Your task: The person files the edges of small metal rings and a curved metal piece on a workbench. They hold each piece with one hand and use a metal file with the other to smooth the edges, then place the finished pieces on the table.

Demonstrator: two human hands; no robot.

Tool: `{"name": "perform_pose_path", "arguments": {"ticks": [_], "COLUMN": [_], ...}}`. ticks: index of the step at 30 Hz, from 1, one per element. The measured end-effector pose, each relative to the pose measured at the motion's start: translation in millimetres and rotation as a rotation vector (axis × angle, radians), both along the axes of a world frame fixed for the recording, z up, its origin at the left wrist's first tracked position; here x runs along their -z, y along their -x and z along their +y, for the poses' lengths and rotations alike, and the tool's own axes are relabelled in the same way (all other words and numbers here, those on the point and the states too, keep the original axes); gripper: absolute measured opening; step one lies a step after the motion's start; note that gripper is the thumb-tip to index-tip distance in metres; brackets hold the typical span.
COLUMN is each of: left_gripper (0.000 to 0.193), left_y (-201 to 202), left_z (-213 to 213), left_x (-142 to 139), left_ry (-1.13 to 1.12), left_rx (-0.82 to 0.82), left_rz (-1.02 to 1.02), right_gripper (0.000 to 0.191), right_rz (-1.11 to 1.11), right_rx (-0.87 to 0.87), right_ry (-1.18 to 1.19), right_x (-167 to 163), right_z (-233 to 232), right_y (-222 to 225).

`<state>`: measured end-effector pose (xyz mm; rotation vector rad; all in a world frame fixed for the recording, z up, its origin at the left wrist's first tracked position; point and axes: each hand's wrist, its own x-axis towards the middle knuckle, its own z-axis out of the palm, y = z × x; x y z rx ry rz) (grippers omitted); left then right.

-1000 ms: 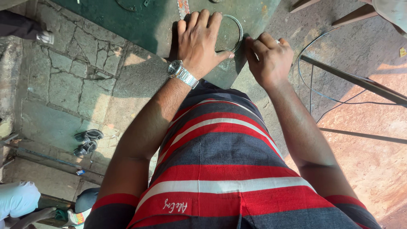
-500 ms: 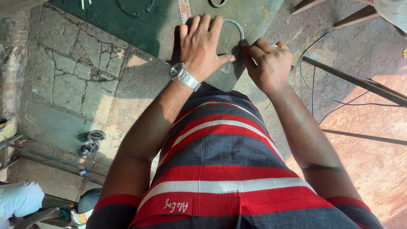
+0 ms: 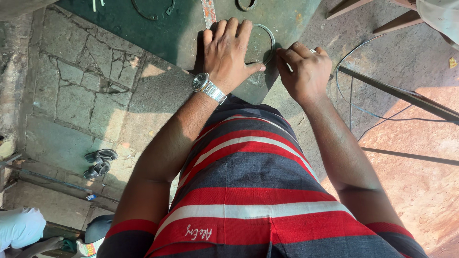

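**Both hands on the wire ring, left pressing flat**

My left hand lies flat, fingers spread, grip released, palm pinning the ring to the green desk. My right hand is curled, grip pinching the ring's near edge beside the left thumb. Against a second ago, the hands sit the same; the right fingers have crept a bit closer to the left thumb, so I judge the work is small adjustment at that spot. A watch is on the left wrist. More rings lie further up the desk. Sandals on the stone floor, left.
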<state>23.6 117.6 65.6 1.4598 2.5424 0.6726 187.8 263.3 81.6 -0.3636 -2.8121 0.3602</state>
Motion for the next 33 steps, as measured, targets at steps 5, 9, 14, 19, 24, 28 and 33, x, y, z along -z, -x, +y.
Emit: {"name": "perform_pose_path", "arguments": {"ticks": [5,9,14,19,24,28,33], "left_gripper": [0.09,0.088,0.091,0.088,0.089,0.088,0.088], "left_y": [0,1,2,1,0,-2,-1], "left_z": [1,2,2,2,4,4,3], "left_x": [2,2,2,1,0,0,2], "left_ry": [-0.007,0.033,0.0,0.024,0.022,0.018,0.016], "left_rx": [0.005,0.012,0.011,0.005,-0.001,-0.011,0.005], "left_rz": [0.033,0.006,0.036,0.007,-0.007,-0.004,-0.007], "right_gripper": [0.011,0.014,0.015,0.013,0.016,0.012,0.011], "right_rz": [-0.027,-0.048,-0.046,-0.06,-0.059,-0.034,-0.096], "right_rx": [-0.054,-0.036,-0.055,-0.034,-0.059,-0.036,-0.051], "right_ry": [0.015,0.0,0.016,-0.004,0.013,0.025,-0.071], "right_x": [1,2,2,5,5,4,7], "right_z": [-3,-1,4,6,8,3,7], "right_y": [-1,-2,-1,2,1,-4,-3]}}
